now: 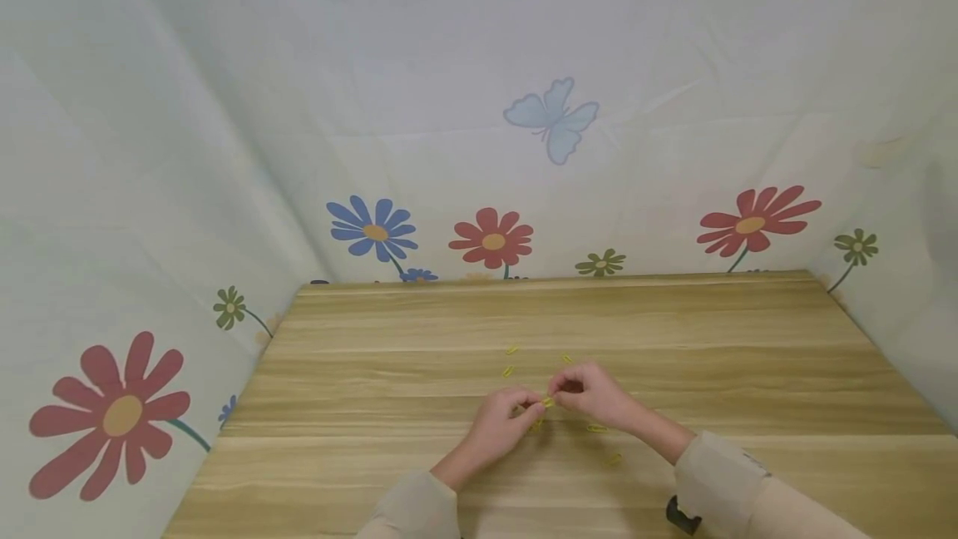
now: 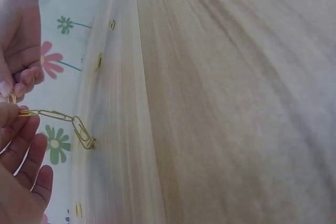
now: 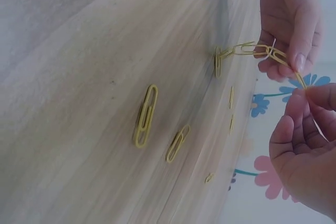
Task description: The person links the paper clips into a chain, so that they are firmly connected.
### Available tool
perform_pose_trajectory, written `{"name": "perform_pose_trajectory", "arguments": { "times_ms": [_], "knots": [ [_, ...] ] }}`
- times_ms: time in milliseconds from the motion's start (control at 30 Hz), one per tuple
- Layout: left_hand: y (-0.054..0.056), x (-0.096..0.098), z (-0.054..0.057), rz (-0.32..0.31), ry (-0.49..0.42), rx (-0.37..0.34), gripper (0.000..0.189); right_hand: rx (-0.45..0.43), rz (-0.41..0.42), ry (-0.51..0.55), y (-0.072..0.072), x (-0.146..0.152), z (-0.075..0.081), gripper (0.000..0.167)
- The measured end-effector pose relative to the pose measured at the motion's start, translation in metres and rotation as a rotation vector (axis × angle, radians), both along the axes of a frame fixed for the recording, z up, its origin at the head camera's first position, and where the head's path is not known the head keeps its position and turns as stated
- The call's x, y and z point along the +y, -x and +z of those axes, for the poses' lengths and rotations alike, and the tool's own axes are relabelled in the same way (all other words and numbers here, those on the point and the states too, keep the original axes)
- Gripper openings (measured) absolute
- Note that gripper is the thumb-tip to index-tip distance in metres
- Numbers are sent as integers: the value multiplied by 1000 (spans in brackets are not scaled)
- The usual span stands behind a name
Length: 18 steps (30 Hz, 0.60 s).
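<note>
My left hand (image 1: 503, 427) pinches the end of a chain of linked yellow paper clips (image 2: 54, 113) between thumb and fingertips. The chain droops from those fingers, its lower end at the tabletop in the left wrist view. Close against it, my right hand (image 1: 595, 396) pinches a single yellow paper clip (image 3: 300, 80) with thumb and forefinger. The two sets of fingertips nearly meet above the table. Whether that clip is hooked into the chain's end clip cannot be made out, since fingers cover part of both.
Several loose yellow paper clips lie on the wood-grain table (image 1: 359, 373): a large one (image 3: 146, 119) and another (image 3: 177, 145) on the right side, others such as one clip (image 1: 512, 349) farther back. A flower-printed cloth (image 1: 419, 106) surrounds the table's back and sides.
</note>
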<state>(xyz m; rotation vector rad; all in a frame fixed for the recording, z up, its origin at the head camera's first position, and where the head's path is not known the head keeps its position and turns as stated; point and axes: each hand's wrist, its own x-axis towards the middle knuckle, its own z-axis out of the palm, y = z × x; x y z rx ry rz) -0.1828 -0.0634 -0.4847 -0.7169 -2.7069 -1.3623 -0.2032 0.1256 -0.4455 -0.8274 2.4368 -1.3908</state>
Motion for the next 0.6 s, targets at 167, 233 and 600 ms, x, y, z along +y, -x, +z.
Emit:
{"name": "perform_pose_trajectory", "arguments": {
  "times_ms": [167, 233, 600],
  "knots": [
    [0, 0, 0, 4, -1, 19, 22, -26, -6, 14, 0, 9, -2, 10],
    [0, 0, -1, 15, 3, 12, 22, -38, -13, 30, 0, 14, -3, 13],
    [0, -3, -3, 38, 16, -1, 21, 10, -92, -44, 4, 42, -16, 13]
  ]
}}
